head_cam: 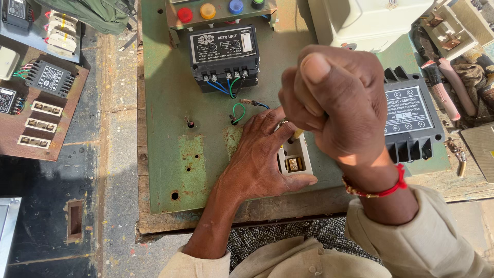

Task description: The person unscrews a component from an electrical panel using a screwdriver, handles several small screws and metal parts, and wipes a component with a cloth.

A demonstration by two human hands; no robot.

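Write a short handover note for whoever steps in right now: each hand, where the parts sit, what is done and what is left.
Left hand: flat on the green panel, steadying the cream fuse holder.
Right hand: fist closed above the holder on a tool that is mostly hidden; only a yellowish tip shows.
Black auto unit: on the panel, blue and green wires attached.
Current-sensing unit: on the panel, right.
Done: holder placed.
Left: whether it is fastened cannot be told.

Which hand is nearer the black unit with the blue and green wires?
Left. The left hand rests on the green panel just below the black unit, fingers near its green wire loop. The right hand is raised, off to the unit's right.
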